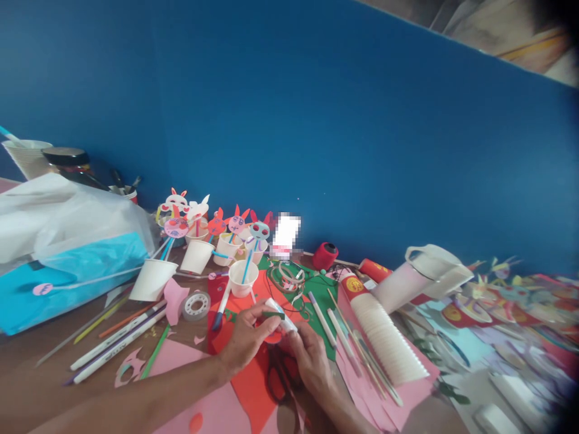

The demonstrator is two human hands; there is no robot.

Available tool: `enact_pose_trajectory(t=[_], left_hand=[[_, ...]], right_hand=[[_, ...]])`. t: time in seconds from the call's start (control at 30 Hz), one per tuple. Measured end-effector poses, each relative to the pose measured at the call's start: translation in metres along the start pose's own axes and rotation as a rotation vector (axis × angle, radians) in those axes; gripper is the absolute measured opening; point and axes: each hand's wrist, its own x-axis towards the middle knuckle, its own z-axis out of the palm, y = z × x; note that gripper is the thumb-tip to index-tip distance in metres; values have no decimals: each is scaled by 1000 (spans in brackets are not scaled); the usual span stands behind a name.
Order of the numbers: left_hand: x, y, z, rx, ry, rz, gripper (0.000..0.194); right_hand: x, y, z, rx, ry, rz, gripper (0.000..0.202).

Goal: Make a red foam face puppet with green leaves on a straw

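Observation:
Near the table's middle, my left hand (248, 335) is closed, its thumb and fingers pinching a small dark green piece (273, 314). My right hand (312, 357) is closed round the lower end of a white tube-like object (281, 316), which slants up between both hands. A bit of red-orange paper (273, 337) shows just under the fingers. Below the hands, black scissors (277, 381) lie on red paper (249, 386). A white paper cup (243, 278) with a blue stick and a grey-blue mask-like face (260, 230) stands just behind my left hand.
More cups with paper animal faces (236, 223) stand behind on the left. White markers (118, 345) and a tape roll (196, 306) lie left. A stack of paper cups (389, 339), a white jug (407, 280) and sticks are at the right. A blue partition (289, 120) rises behind.

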Motion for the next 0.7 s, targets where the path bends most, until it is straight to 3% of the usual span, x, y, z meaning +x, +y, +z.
enact_pose_trajectory(t=[0.13, 0.33, 0.5, 0.7], left_hand=[[-1, 1, 1, -60, -21, -17, 14], [-1, 3, 1, -8, -26, 33, 15], [-2, 2, 3, -102, -32, -24, 14], [-2, 0, 3, -108, -23, -17, 14]], right_hand=[[-2, 2, 0, -3, 16, 61, 49], [-2, -4, 0, -1, 12, -32, 31], [-3, 0, 0, 13, 88, 104, 50], [-2, -3, 2, -5, 39, -22, 31]])
